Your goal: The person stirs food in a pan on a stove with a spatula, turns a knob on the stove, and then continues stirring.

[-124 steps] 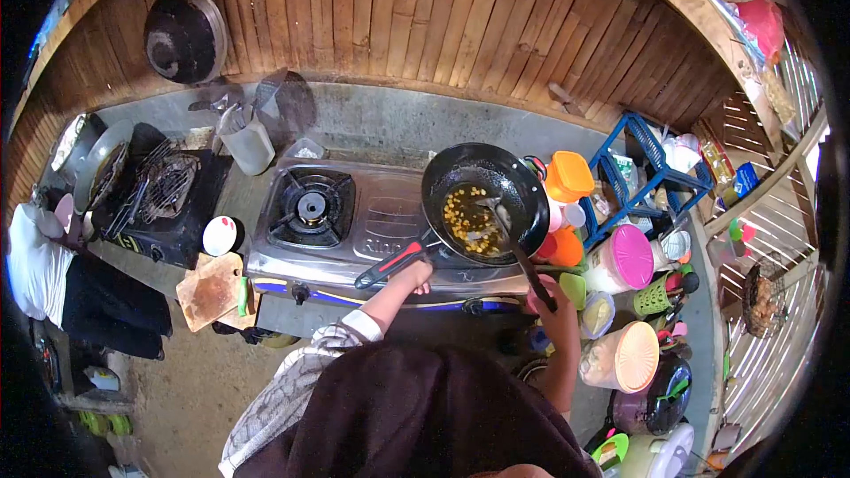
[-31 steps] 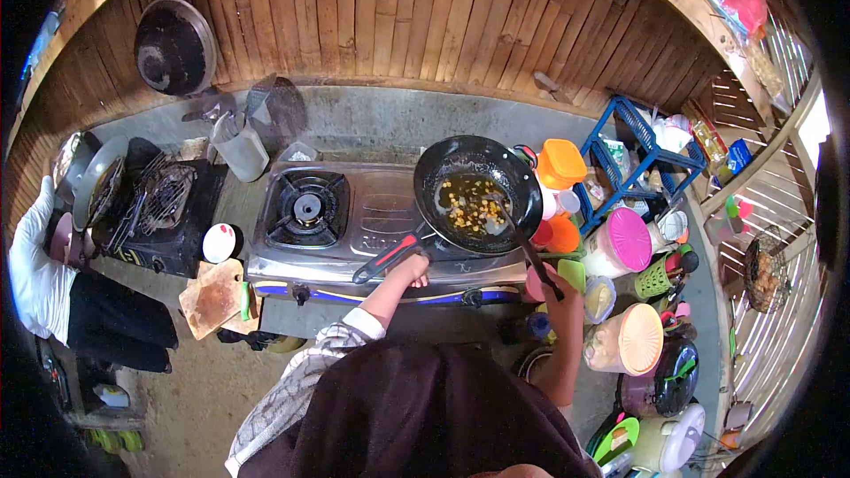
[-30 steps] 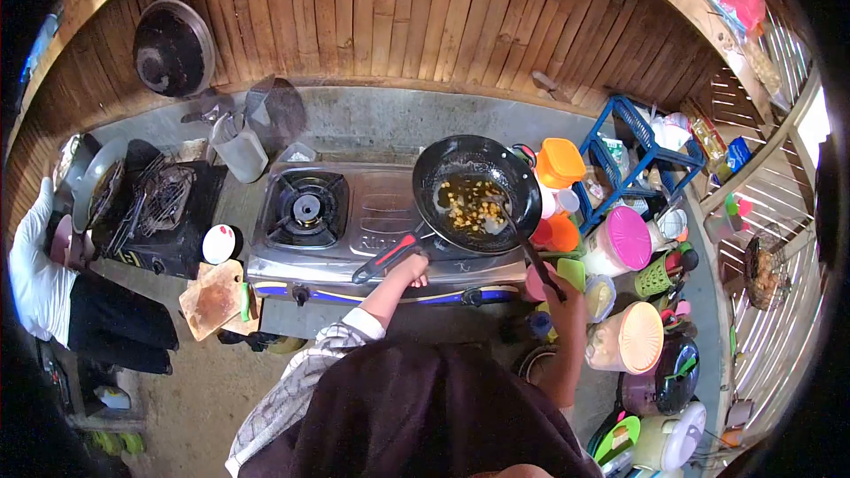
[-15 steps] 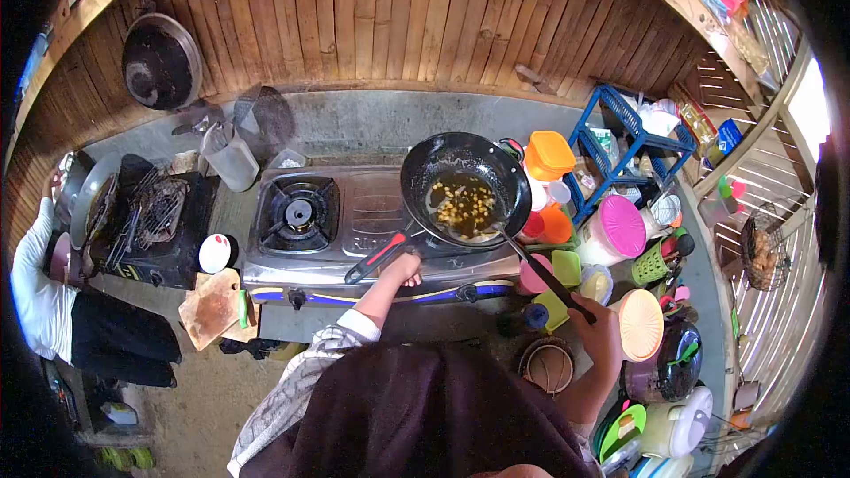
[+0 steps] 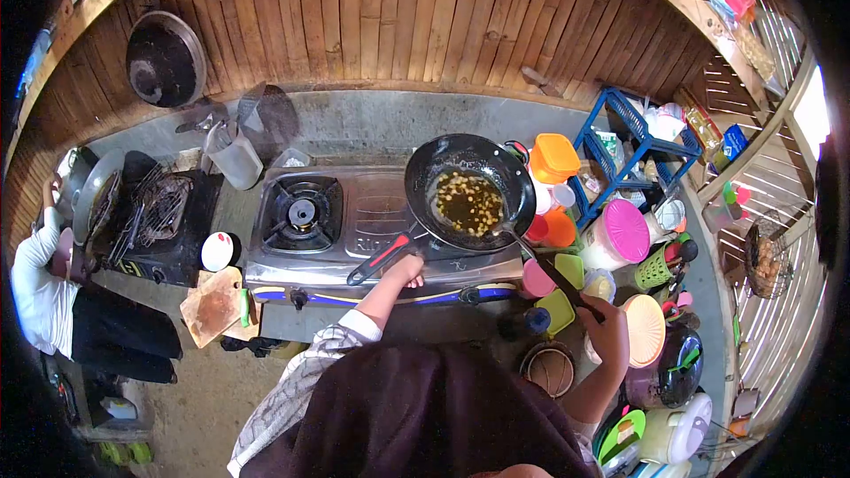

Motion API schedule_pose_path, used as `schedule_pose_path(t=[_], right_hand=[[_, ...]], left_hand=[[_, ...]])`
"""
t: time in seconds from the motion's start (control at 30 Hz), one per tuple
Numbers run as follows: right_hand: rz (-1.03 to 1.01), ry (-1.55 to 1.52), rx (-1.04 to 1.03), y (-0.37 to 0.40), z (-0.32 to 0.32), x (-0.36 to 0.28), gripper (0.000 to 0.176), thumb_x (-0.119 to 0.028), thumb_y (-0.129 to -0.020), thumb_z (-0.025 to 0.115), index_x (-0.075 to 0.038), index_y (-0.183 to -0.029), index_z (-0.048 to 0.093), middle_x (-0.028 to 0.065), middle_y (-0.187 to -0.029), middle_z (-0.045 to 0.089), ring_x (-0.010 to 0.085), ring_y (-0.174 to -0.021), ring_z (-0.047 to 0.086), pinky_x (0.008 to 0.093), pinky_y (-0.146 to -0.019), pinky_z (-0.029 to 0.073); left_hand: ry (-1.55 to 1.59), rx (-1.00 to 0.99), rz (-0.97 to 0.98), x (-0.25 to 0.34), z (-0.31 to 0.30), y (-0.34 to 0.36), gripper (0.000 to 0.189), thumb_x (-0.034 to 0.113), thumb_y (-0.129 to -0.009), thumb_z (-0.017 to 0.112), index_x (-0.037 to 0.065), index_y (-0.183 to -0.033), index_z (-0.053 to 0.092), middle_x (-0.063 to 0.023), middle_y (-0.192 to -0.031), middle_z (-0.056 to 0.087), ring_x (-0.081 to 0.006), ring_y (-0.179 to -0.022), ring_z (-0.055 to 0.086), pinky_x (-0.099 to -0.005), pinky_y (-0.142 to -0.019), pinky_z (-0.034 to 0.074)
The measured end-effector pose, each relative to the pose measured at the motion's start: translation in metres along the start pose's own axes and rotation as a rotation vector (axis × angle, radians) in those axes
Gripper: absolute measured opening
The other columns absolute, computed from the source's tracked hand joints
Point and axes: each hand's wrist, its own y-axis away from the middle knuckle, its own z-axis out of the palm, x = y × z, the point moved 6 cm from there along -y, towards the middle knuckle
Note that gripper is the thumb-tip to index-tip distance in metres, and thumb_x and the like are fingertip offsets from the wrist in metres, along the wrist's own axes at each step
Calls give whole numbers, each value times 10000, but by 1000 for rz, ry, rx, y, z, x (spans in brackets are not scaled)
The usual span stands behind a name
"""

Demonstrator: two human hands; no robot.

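Note:
A black wok (image 5: 431, 162) sits on the right burner of the stove, with small golden pieces (image 5: 471, 199) in oil at its bottom. My right hand (image 5: 606, 332) is closed around the dark handle of a long spatula (image 5: 558, 281). Its metal end reaches over the wok's lower right rim, and the head is partly hidden. My left hand (image 5: 405, 271) rests at the stove's front edge with its fingers curled, just right of the wok's black and red handle (image 5: 379, 258). Nothing shows inside those fingers.
The stove's left burner (image 5: 302, 213) carries no pan. Plastic tubs, such as a pink-lidded one (image 5: 624, 232), and a blue rack (image 5: 580, 159) crowd the right side. A cutting board (image 5: 211, 310) with a green-handled knife lies left. Another person (image 5: 44, 292) stands at a second stove (image 5: 168, 212).
The spatula's end has shifted right, toward the wok's rim, and the golden pieces are spread differently in the oil. My left hand stays near the wok's handle.

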Motion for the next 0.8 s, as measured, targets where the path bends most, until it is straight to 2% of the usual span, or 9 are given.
schedule_pose_path(t=[0.17, 0.2, 0.27, 0.4, 0.47, 0.57, 0.7, 0.77, 0.8], right_hand=[[-41, -39, -24, -12, 14, -7, 255, -82, -717, 596, 3, -957, 579, 178, -833, 601, 206, -741, 588, 300, -675, 441], [-43, -39, -27, -16, 19, -2, 255, -82, -717, 596, 3, -957, 579, 178, -833, 601, 206, -741, 588, 300, -675, 441], [-78, -95, 9, -26, 31, 13, 279, -65, -707, 598, -10, -981, 582, 43, -683, 574, 79, -589, 472, 231, -545, 397], [-48, -64, 15, -43, 47, 14, 277, -66, -715, 594, -19, -987, 582, 51, -679, 577, 84, -582, 478, 234, -539, 397], [-79, -138, 32, -54, 58, 19, 279, -69, -722, 590, -22, -997, 579, 58, -686, 580, 88, -585, 485, 236, -540, 401], [-117, -94, 47, -62, 66, -4, 279, -71, -729, 583, -7, -1000, 571, 64, -695, 585, 87, -591, 492, 238, -549, 404], [-101, -170, 17, -88, 101, 13, 284, -79, -729, 586, -7, -1003, 565, 83, -745, 602, 99, -624, 520, 238, -584, 416], [-271, -211, 112, -95, 110, 8, 287, -86, -727, 591, -3, -1000, 561, 107, -812, 609, 123, -689, 554, 247, -632, 429], [-275, -213, 109, -97, 110, 2, 287, -86, -727, 591, -3, -1000, 561, 107, -812, 609, 123, -689, 554, 247, -632, 429]], left_hand=[[7, 1, -11, -2, 0, -4, 598, 331, -845, 130, -1, -595, 561, -97, -571, 587, -159, -384, 477, -296, -397, 411], [11, 1, -18, -4, 0, -6, 566, 324, -839, 163, 11, -577, 555, -99, -561, 584, -155, -387, 485, -286, -397, 413], [19, 5, -26, -3, -1, -5, 535, 317, -833, 195, 23, -559, 549, -100, -550, 581, -151, -390, 494, -275, -396, 415], [37, 9, -30, 2, -1, 4, 521, 308, -822, 217, 13, -550, 549, -112, -546, 580, -159, -385, 495, -293, -389, 416], [-10, 4, 33, 8, -2, 9, 634, 369, -839, 129, -3, -560, 560, -117, -581, 590, -182, -387, 485, -311, -411, 425], [-13, -10, -27, 2, 0, -1, 627, 381, -837, 138, 4, -567, 560, -115, -576, 589, -180, -385, 484, -309, -404, 422], [7, -40, -24, -8, 4, -18, 616, 394, -835, 148, 8, -577, 553, -119, -576, 588, -179, -381, 482, -311, -391, 415], [7, -41, -34, -8, 4, -15, 599, 405, -832, 157, -2, -628, 547, -128, -590, 590, -179, -380, 479, -312, -379, 405], [10, -36, -35, -8, 3, -15, 599, 405, -832, 157, -2, -628, 547, -128, -590, 590, -179, -380, 479, -312, -379, 405]])
